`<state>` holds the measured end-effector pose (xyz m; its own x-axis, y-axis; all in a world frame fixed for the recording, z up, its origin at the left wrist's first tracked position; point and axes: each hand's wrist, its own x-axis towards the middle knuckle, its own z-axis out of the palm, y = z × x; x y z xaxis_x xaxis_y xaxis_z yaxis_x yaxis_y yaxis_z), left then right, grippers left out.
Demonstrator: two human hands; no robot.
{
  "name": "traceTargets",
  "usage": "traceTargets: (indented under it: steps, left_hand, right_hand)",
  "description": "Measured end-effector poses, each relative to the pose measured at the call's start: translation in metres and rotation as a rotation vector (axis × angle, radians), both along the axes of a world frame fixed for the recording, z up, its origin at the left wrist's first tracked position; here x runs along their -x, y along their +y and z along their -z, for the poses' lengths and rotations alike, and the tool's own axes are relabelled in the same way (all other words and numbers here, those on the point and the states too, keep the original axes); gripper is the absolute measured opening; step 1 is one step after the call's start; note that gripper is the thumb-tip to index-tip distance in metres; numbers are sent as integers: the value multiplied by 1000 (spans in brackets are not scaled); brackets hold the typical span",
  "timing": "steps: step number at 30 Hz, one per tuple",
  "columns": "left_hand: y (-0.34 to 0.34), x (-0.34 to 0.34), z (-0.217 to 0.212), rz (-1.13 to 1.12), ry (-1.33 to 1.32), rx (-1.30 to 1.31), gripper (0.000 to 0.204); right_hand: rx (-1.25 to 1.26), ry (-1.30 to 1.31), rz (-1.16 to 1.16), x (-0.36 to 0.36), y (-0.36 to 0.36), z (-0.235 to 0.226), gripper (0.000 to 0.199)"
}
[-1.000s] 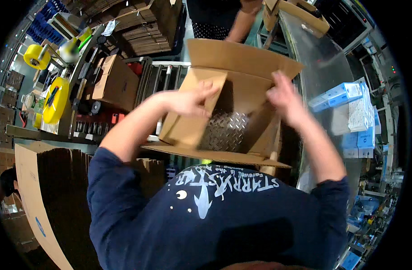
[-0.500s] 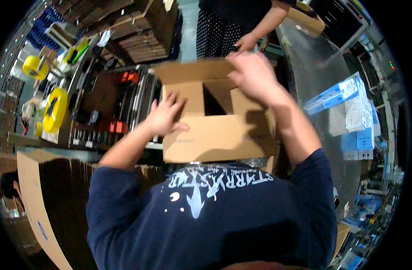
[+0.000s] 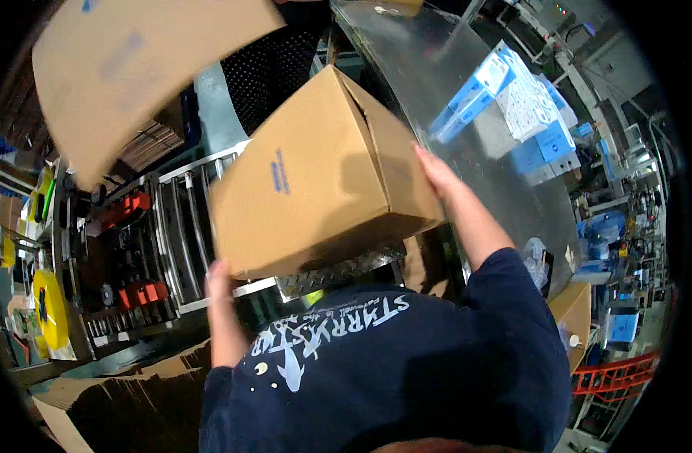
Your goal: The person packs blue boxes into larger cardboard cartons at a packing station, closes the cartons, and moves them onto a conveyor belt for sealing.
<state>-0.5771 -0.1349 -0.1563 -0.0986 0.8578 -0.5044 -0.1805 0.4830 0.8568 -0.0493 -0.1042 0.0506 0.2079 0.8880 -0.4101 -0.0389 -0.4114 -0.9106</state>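
Observation:
A closed brown cardboard box (image 3: 316, 177) is lifted and tilted in front of my chest, above a metal roller conveyor (image 3: 176, 226). My left hand (image 3: 219, 278) grips its lower left corner from below. My right hand (image 3: 435, 172) presses flat against its right side. A second brown cardboard box (image 3: 127, 72), blurred, is up in the air at the upper left; no hand on it is visible.
Blue and white packages (image 3: 516, 102) lie on a shiny metal table (image 3: 429, 72) at the right. Yellow tape rolls (image 3: 47, 309) sit at the left. Flat cardboard (image 3: 127, 396) stands at the lower left. Red machine parts (image 3: 138, 291) sit under the conveyor.
The box's flaps have been folded shut. I have raised the box and turned it, my left hand moving to its bottom corner and my right to its side.

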Motion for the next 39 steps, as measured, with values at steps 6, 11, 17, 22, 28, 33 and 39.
traceTargets:
  steps: [6, 11, 17, 22, 28, 33, 39]
  left_hand:
    - [16, -3, -288, 190, 260, -545, 28]
    - [-3, -125, -271, 1261, 231, -629, 43]
    - [-3, -101, -156, 1254, 1120, -573, 60]
    - [-11, -81, -103, 782, 1427, -441, 94]
    - [-17, -96, -48, 687, 847, -250, 99]
    - [-14, -193, -83, 1022, 972, -149, 112]
    - [69, -282, -236, 1539, 1285, -135, 43]
  right_hand:
    - [-87, 260, -315, 101, -24, -25, 81]
    - [-369, 23, -400, 81, -10, -73, 72]
    - [21, -1299, -283, -49, -50, -21, 53]
    - [-329, -994, -79, -37, -74, 72, 50]
    - [94, -948, -805, -19, -29, 54, 36]
    - [-356, -1557, -235, -166, 67, -76, 42]
    - [-65, -1223, -55, -292, 114, -50, 57]
